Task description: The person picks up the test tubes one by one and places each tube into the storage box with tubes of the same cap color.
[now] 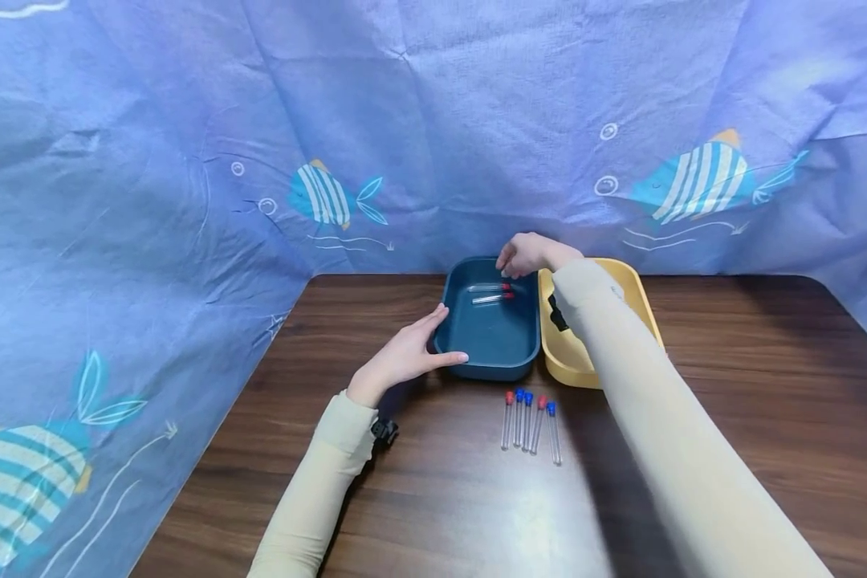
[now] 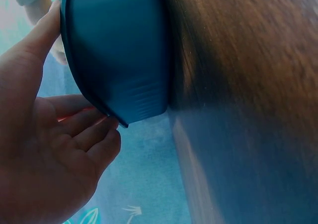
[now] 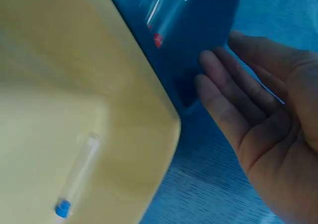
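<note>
A dark blue bin (image 1: 486, 341) holds two clear tubes with red caps (image 1: 493, 299). My left hand (image 1: 405, 351) rests against its near left corner, thumb and fingers spread along the rim; the left wrist view shows the fingertips touching the rim (image 2: 94, 102). Over the bin's far right corner is my right hand (image 1: 526, 254), its fingers loosely bent with nothing between them in the right wrist view. A yellow bin (image 1: 574, 373) stands to the right, partly hidden by my right forearm. Inside it lies a blue-capped tube (image 3: 77, 172).
On the table in front of the bins lies a row of several capped tubes (image 1: 527, 425), some red, some blue. The brown wooden table (image 1: 419, 498) extends to both sides. A blue fish-print cloth (image 1: 462, 160) hangs right behind the bins.
</note>
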The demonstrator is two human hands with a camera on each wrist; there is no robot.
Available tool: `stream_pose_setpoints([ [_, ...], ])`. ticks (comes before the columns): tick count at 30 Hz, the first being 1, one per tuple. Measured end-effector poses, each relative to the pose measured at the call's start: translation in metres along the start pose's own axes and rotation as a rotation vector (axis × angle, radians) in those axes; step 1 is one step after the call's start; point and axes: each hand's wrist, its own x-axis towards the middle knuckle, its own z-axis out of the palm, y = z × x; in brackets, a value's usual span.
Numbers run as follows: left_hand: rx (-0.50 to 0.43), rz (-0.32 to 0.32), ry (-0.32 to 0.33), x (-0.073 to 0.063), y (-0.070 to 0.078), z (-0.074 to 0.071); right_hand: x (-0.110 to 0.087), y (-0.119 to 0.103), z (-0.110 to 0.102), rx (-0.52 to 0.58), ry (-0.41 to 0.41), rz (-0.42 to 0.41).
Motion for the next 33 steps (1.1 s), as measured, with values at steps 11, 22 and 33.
stream_pose_setpoints([
  [11,-0.002,-0.004,-0.003,0.002,0.002,-0.001,-0.020,-0.005,-0.016,-0.039,-0.035,-0.032],
  [22,-0.012,-0.010,0.005,0.000,-0.002,0.003,-0.045,-0.009,-0.004,-0.116,-0.039,-0.116],
  [33,-0.001,-0.001,0.007,0.000,-0.001,0.002,-0.067,-0.013,-0.002,-0.169,-0.011,-0.179],
])
